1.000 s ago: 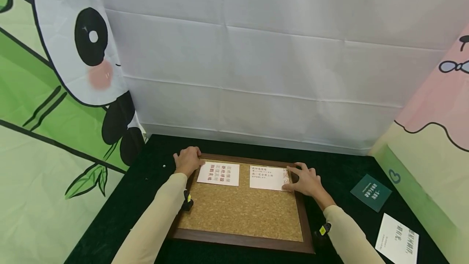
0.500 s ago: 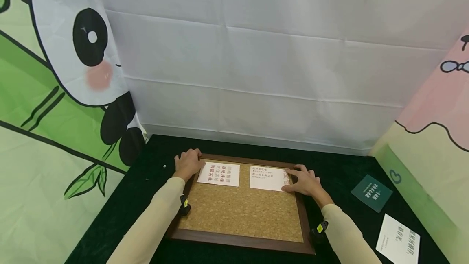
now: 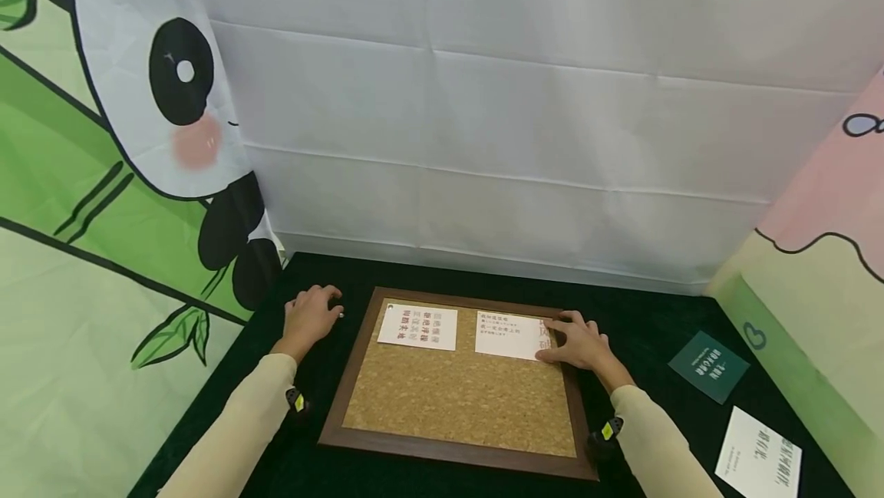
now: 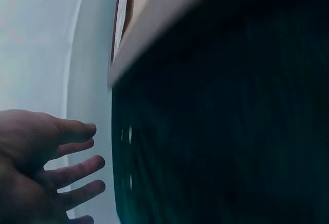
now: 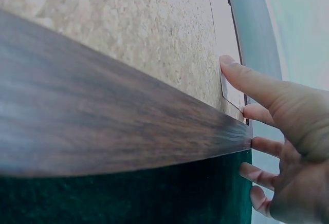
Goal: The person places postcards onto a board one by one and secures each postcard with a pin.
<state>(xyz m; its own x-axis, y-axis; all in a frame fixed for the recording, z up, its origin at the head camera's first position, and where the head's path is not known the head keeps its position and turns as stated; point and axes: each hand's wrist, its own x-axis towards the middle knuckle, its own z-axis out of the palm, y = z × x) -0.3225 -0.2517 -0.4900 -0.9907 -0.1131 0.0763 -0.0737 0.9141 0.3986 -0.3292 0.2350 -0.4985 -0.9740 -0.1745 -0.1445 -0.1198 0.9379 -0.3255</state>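
Note:
A cork board (image 3: 456, 398) with a brown wooden frame lies on the dark green cloth. Two white cards with printed writing are on its upper part: a left card (image 3: 417, 327) and a right card (image 3: 507, 334). My left hand (image 3: 308, 321) is off the board, left of its frame, fingers spread and holding nothing visible. Small white bits (image 4: 130, 135) dot the cloth near its fingers. At the right card's right edge, my right hand (image 3: 578, 343) touches with thumb and index finger, the thumb lower. Its other fingers are beside the frame (image 5: 128, 116).
Right of the board lie a green card (image 3: 709, 366) and another white card (image 3: 760, 453), both printed. A white cloth wall (image 3: 483, 137) rises behind the table, with cartoon-printed hangings at left and right.
My left hand has left the left card's corner and the frame, moving left over the cloth. The right hand stays at the right card's edge. The head view shifts slightly.

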